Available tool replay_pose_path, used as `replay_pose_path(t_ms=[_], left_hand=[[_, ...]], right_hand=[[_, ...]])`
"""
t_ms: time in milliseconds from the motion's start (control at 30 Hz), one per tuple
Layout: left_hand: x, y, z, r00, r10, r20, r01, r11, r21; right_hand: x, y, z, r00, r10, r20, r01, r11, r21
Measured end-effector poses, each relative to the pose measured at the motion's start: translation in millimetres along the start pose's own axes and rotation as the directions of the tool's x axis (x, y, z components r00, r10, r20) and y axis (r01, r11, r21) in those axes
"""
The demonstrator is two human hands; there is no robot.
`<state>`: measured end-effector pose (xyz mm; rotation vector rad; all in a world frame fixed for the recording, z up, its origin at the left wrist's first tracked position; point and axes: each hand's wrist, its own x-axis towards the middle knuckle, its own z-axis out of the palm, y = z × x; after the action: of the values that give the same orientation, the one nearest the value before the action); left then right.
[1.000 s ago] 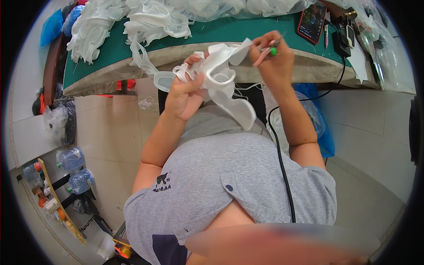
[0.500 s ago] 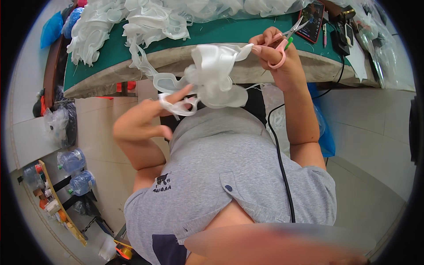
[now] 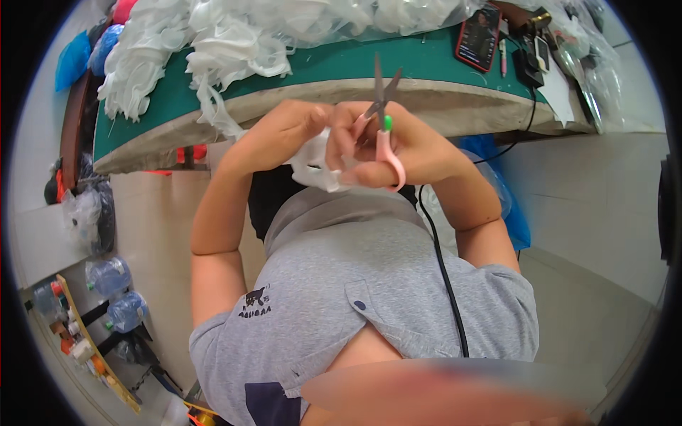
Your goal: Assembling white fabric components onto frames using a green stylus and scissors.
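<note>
My right hand (image 3: 408,145) carries a pair of scissors (image 3: 386,142) with pink handles and a green part near the pivot. Their blades point away from me and stand slightly apart, touching no cloth. Right beside it, my left hand (image 3: 284,135) is closed, its fingers curled mostly out of sight on the white fabric pieces (image 3: 312,162). These hang below both hands, above my lap, and my right fingertips lie against them. From the table, a linked white strip (image 3: 217,113) runs down to my left hand.
A large heap of white fabric pieces (image 3: 234,42) covers the far part of the green table (image 3: 334,65). At the right lie a phone (image 3: 478,39), a pen (image 3: 503,58), a black adapter (image 3: 527,67) and clear plastic. A black cable (image 3: 444,273) runs down my front.
My hands have come together over my lap. The right moved left and nearer with the scissors, whose blades turned to point away; the left moved up and right. The white pieces dropped lower.
</note>
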<state>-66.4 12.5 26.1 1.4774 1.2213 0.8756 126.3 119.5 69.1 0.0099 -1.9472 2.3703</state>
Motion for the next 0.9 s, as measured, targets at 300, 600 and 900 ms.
replay_pose_path(t_ms=[300, 600, 900], left_hand=[[-13.0, 6.4, -1.1, 0.926, -0.167, 0.339, 0.296, 0.880, -0.372], [-50.1, 7.8, -5.4, 0.901, -0.159, -0.404, -0.278, 0.506, -0.817], [-30.9, -14.7, 33.6, 0.889, -0.212, -0.405, -0.317, 0.353, -0.880]], right_hand=[[-2.0, -13.8, -3.5, 0.995, -0.099, -0.019, 0.096, 0.989, -0.113], [-1.3, 1.5, -77.0, 0.818, -0.450, -0.359, -0.028, 0.592, -0.805], [-14.8, 3.6, -33.2, 0.876, -0.250, -0.412, -0.081, 0.767, -0.637]])
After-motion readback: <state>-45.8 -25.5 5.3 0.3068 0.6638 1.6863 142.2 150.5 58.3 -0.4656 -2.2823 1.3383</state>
